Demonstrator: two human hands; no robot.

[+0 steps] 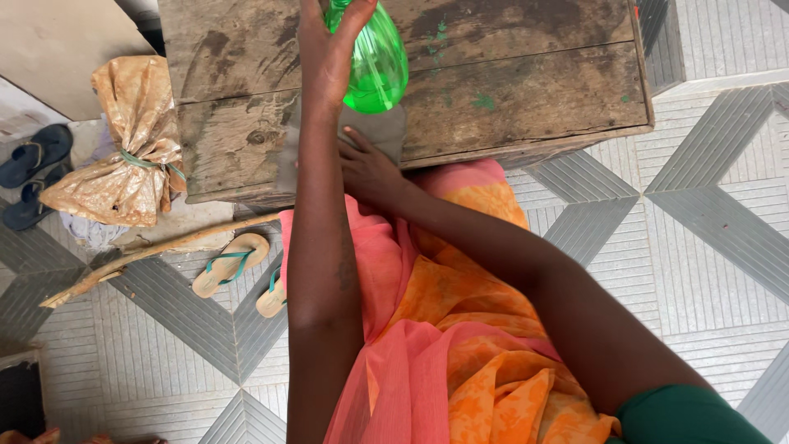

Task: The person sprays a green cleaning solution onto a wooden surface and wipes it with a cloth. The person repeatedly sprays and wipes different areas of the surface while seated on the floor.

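- The wooden table [509, 74] is the largest thing; it is worn, with dark stains and small green marks, and it stands on a grey tiled floor [707, 247].
- The person sits close to it, with an orange and pink cloth [444, 329] over the lap.
- A tied brown plastic bag [123, 148] lies at the left of the table, near a long stick [156, 255], a pair of beige sandals [234, 263] and dark sandals [33, 156].
- The left hand [325, 49] holds a green plastic bottle [374, 62] above the table top; the fingers are closed around its upper part, and the top of the bottle is outside the picture.
- The right hand [370, 168] rests at the near edge of the table, the fingers lying flat and rather together on a small grey piece [386, 131], maybe a cloth or a stone; I cannot tell which.
- In my judgement the step in hand is wetting this grey piece from the bottle. The next move calls for holding the bottle steady just above it and keeping the piece pressed down.
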